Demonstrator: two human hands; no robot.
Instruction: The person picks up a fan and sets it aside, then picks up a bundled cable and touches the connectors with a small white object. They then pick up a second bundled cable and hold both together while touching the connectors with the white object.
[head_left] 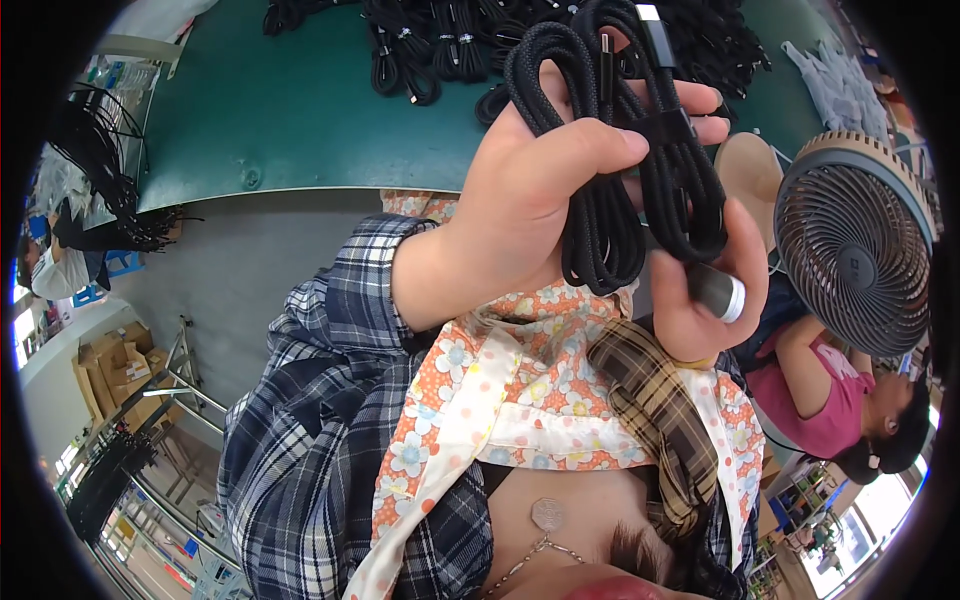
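Note:
Two coiled black braided cables, one nearer my palm (605, 245) and one farther right (690, 185), are held up over the table's near edge. My left hand (535, 185) is closed round them, thumb pressed across the front and fingers behind. A silver-tipped plug (655, 38) and a slimmer metal-tipped plug (606, 62) stick up at the top of the coils. A black strap (665, 128) wraps the right coil. Just below that coil, my right hand (700, 320) curls its fingers round a small dark-grey piece with a white rim (718, 292); its kind is unclear.
Many coiled black cables (440, 45) lie along the far side of the green table (300, 120). A round fan (855, 250) stands close at the right, near clear plastic bags (840, 85). Long black cables (105, 170) hang at the left. A person in pink (825, 400) sits at right.

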